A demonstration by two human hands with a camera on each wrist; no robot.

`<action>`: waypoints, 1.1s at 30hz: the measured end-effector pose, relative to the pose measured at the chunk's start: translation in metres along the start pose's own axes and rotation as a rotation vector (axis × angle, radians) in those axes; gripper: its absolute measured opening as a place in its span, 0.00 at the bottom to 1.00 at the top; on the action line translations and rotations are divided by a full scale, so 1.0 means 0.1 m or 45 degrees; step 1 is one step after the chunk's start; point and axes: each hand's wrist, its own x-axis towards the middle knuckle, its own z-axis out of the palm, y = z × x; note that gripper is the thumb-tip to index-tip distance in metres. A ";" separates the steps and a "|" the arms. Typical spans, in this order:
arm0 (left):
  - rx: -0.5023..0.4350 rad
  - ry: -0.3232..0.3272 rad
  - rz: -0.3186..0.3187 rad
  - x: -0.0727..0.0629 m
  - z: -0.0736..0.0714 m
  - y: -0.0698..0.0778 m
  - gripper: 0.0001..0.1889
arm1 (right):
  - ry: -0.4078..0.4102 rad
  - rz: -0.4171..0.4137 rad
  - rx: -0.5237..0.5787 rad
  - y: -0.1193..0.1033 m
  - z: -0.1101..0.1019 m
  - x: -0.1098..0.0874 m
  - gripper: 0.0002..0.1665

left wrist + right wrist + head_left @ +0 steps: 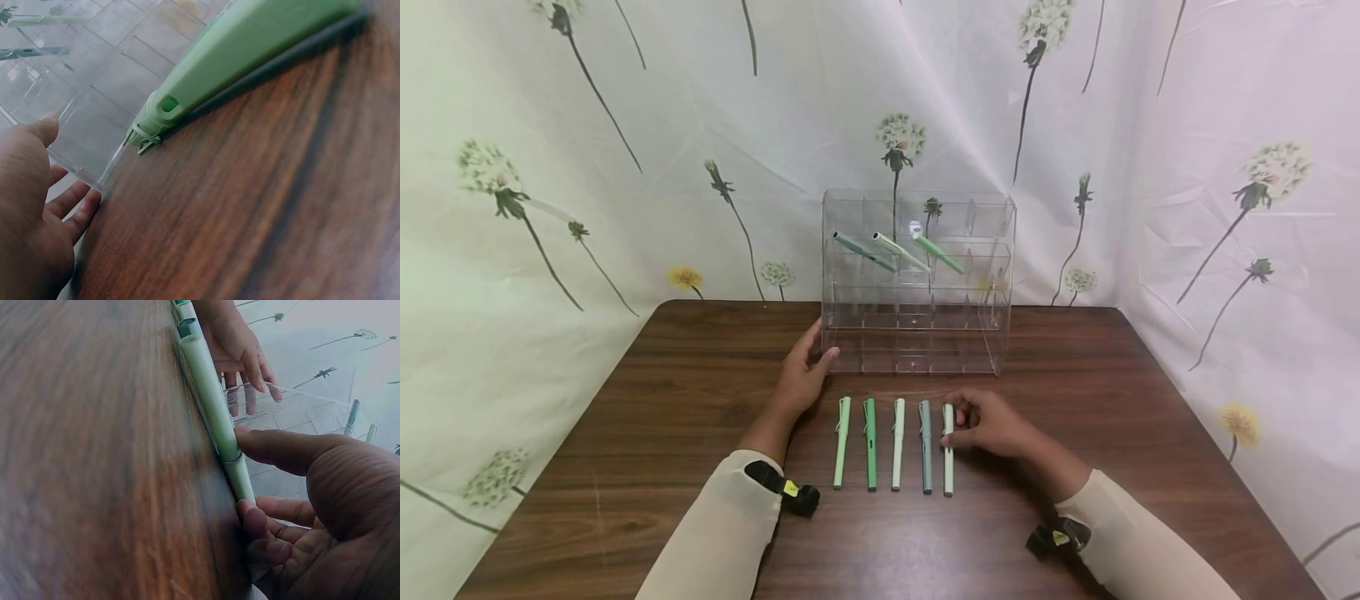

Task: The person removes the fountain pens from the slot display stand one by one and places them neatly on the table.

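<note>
A clear acrylic organizer [913, 333] with stepped compartments stands near the table's back edge. My left hand [801, 375] rests against its left side, thumb at the front corner and fingers extended along the outer wall. Three pens lean in an upper tier: a grey-green pen [863, 252], a pale pen [901, 252] and a green pen [938, 253]. Several capped pens lie in a row before the organizer. At the row's right end, my right hand [992, 423] pinches a pale green pen [209, 394] between thumb and fingertips; it lies on the wood.
Leftward along the row lie a grey-green pen [927, 454], a pale pen [897, 454], a bright green pen [871, 454] and a light green pen [231, 56]. Beneath is a dark wooden table [662, 450]. A dandelion-print curtain [805, 125] hangs behind and beside it.
</note>
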 end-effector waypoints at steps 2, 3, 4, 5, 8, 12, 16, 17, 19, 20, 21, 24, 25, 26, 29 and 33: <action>0.003 -0.006 0.011 0.00 0.00 -0.01 0.38 | 0.003 0.001 0.001 0.00 0.00 -0.01 0.42; 0.003 -0.007 0.018 0.00 -0.01 -0.02 0.38 | 0.002 -0.004 0.010 0.00 0.01 -0.01 0.42; 0.006 -0.007 0.027 0.00 -0.01 -0.02 0.38 | 0.004 -0.006 0.019 0.01 0.01 -0.01 0.42; 0.009 -0.008 0.034 0.00 -0.01 -0.03 0.38 | 0.004 -0.009 0.026 0.01 0.01 -0.01 0.42; 0.020 -0.008 0.047 0.00 -0.02 -0.04 0.37 | 0.003 -0.010 0.054 0.02 0.00 -0.02 0.41; 0.031 -0.008 0.047 0.00 -0.02 -0.05 0.37 | 0.009 0.018 0.084 0.01 -0.02 -0.03 0.39; 0.046 0.007 0.039 0.01 -0.03 -0.06 0.37 | 0.028 0.088 0.122 -0.02 -0.04 -0.02 0.35; 0.049 0.012 0.037 0.01 -0.03 -0.06 0.37 | 0.039 0.115 0.132 -0.03 -0.05 -0.01 0.34; 0.047 0.013 0.041 0.02 -0.03 -0.07 0.37 | 0.066 0.172 0.154 -0.04 -0.08 -0.01 0.32; 0.044 0.011 0.045 0.02 -0.03 -0.07 0.37 | 0.080 0.201 0.161 -0.04 -0.10 0.00 0.31; 0.046 0.009 0.044 0.02 -0.03 -0.06 0.37 | 0.096 0.221 0.159 -0.05 -0.11 -0.01 0.30; 0.043 0.002 0.046 0.02 -0.03 -0.06 0.37 | 0.133 0.266 0.156 -0.10 -0.18 -0.02 0.29; 0.042 0.001 0.047 0.02 -0.03 -0.06 0.37 | 0.140 0.276 0.152 -0.13 -0.20 -0.03 0.29; 0.042 0.001 0.048 0.02 -0.02 -0.06 0.37 | 0.146 0.285 0.156 -0.15 -0.22 -0.03 0.29; 0.042 0.006 0.047 0.02 -0.02 -0.07 0.37 | 0.178 0.297 0.163 -0.23 -0.28 -0.02 0.30; 0.039 0.028 0.046 0.02 -0.02 -0.07 0.37 | 0.220 0.273 0.167 -0.33 -0.37 0.03 0.30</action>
